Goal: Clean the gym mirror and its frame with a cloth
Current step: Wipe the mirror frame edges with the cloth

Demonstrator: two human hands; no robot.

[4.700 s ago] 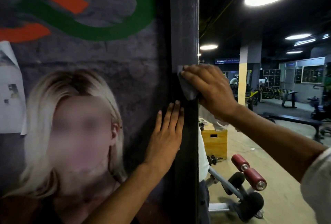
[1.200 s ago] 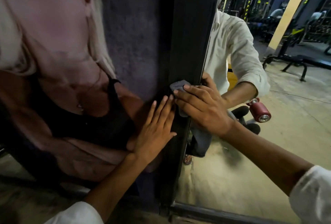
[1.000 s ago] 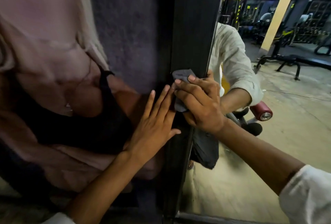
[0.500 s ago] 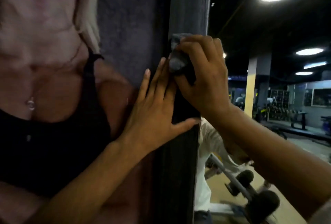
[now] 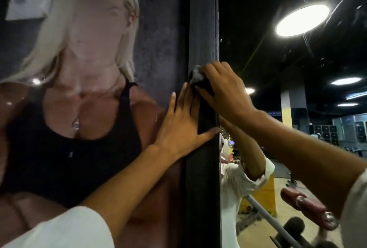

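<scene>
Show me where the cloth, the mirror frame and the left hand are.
cloth (image 5: 197, 76), head view, its grey bunched top.
mirror frame (image 5: 203, 19), head view, bare dark upright above the cloth.
left hand (image 5: 182, 122), head view, back of the hand.

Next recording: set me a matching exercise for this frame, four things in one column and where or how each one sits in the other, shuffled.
Column 1
1. left hand
2. right hand
3. cloth
4. mirror

Column 2
A. grey, bunched against the dark frame
B. flat, fingers straight, on the poster edge, thumb on the frame
C. lies to the right of the frame
D. fingers curled over the cloth

Pairs: 1-B, 2-D, 3-A, 4-C
</scene>
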